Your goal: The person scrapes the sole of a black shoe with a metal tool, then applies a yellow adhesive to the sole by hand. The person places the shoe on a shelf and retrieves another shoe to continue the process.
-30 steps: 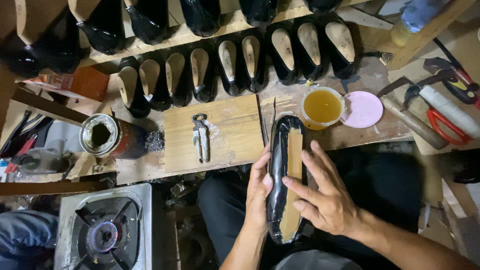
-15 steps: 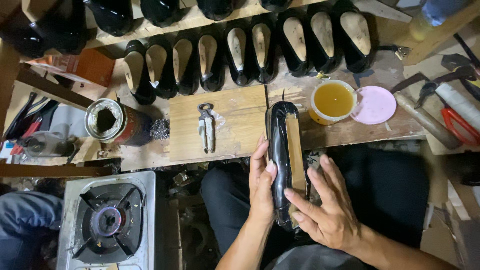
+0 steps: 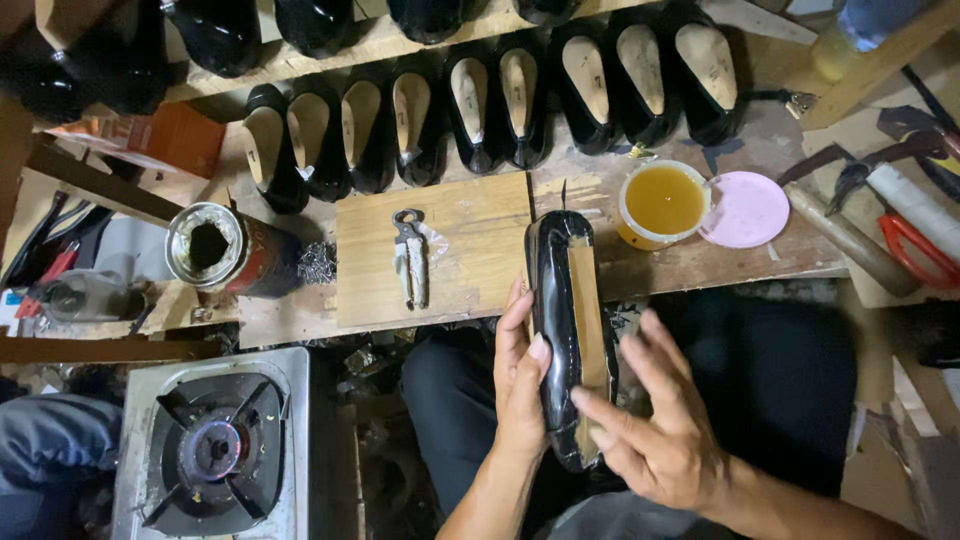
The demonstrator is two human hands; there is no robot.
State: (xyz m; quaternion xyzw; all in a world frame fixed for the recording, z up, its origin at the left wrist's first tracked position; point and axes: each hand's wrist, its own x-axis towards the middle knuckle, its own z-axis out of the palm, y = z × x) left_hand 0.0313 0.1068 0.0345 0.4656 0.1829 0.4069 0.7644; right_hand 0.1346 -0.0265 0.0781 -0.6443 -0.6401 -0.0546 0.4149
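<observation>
Steel-topped single-burner gas stove (image 3: 215, 445) at lower left, set below the desk edge. Round open metal tin with a dark red wall (image 3: 222, 252) on the worn wooden desk (image 3: 700, 268), a small heap of little metal tacks (image 3: 317, 263) just beside it on the right. Pale rectangular wooden board (image 3: 470, 245) lying flat on the desk, with grey metal pincers (image 3: 410, 257) resting on it, handles toward the person. Row of glossy black shoes with tan insoles (image 3: 500, 105) behind the board, soles up, side by side. Left hand (image 3: 520, 385), grip wrapped along the left side of a glossy black shoe upper on a last with a tan insole strip (image 3: 570, 330), thumb pressed on the black edge. That shoe is held sole up over the lap, its toe reaching onto the board's right edge. Right hand (image 3: 660, 435), fingers spread, fingertips touching the lower right side of the same shoe, palm not closed around it. White cup of amber glue (image 3: 663, 203) on the desk beyond the shoe's toe, round pink lid (image 3: 745, 208) touching it on the right. Wooden-handled hammers (image 3: 850, 235) and red-handled scissors (image 3: 915, 248) at far right.
</observation>
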